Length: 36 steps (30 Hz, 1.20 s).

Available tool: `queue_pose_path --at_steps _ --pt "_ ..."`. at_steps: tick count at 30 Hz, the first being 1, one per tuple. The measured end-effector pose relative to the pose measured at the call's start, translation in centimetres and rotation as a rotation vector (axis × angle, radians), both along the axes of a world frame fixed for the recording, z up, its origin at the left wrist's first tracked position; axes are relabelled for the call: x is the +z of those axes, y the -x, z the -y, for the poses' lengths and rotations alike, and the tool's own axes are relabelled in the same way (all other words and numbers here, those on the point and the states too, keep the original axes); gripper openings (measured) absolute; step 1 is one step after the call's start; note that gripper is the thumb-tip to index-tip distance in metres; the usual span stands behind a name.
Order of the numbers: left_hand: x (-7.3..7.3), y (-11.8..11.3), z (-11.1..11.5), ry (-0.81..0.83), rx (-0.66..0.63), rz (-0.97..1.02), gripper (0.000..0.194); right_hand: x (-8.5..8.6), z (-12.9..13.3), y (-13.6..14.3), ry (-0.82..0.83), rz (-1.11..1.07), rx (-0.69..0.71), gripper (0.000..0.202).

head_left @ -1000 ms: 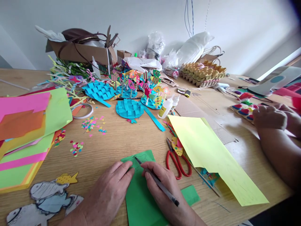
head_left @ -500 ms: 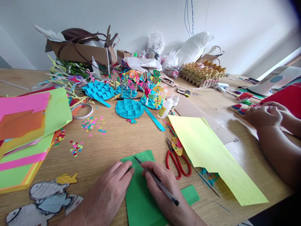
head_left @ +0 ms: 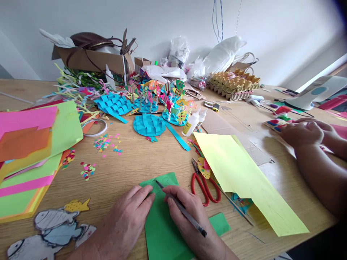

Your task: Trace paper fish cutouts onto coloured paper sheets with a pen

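Observation:
A green sheet of paper lies at the near edge of the table, with thin fish-like pen lines near its top. My right hand pinches a dark pen, its tip touching the paper. My left hand lies flat on the left side of the sheet, holding nothing, fingers pointing toward the pen tip. Red-handled scissors rest just right of my right hand, beside a yellow paper fish. Paper fish cutouts lie at the lower left.
Colored paper sheets are stacked at left. A yellow sheet lies at right. Woven blue paper discs and glue bottles stand beyond. Another person's hands are at the right edge.
My hands and the pen look unmoved. At the right, the large red sheet behind the other person's hands has gone from where it was, and those hands have shifted slightly.

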<state>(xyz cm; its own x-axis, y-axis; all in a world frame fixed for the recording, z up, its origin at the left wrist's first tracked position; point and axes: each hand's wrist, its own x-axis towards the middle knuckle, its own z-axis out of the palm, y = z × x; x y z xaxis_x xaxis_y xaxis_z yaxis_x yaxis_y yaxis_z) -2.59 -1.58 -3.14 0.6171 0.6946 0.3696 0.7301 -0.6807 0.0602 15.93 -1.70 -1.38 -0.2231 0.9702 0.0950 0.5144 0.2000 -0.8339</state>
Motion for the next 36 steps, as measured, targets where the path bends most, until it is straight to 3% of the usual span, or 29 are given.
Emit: queue_pose_path --at_steps 11,20,30,36 --pt "-0.8 0.1 0.1 0.033 0.021 0.011 0.045 -0.2 -0.1 0.0 -0.018 -0.024 -0.024 0.02" --pt "0.0 0.1 0.1 0.018 0.011 0.013 0.044 -0.1 0.0 0.1 -0.023 -0.011 -0.027 0.02" --pt "-0.7 0.2 0.2 0.076 0.014 0.017 0.043 0.1 0.0 -0.1 -0.008 -0.033 -0.018 0.02" --pt "0.2 -0.1 0.0 0.066 -0.001 0.063 0.034 0.6 0.5 -0.7 0.05 -0.1 -0.03 0.02"
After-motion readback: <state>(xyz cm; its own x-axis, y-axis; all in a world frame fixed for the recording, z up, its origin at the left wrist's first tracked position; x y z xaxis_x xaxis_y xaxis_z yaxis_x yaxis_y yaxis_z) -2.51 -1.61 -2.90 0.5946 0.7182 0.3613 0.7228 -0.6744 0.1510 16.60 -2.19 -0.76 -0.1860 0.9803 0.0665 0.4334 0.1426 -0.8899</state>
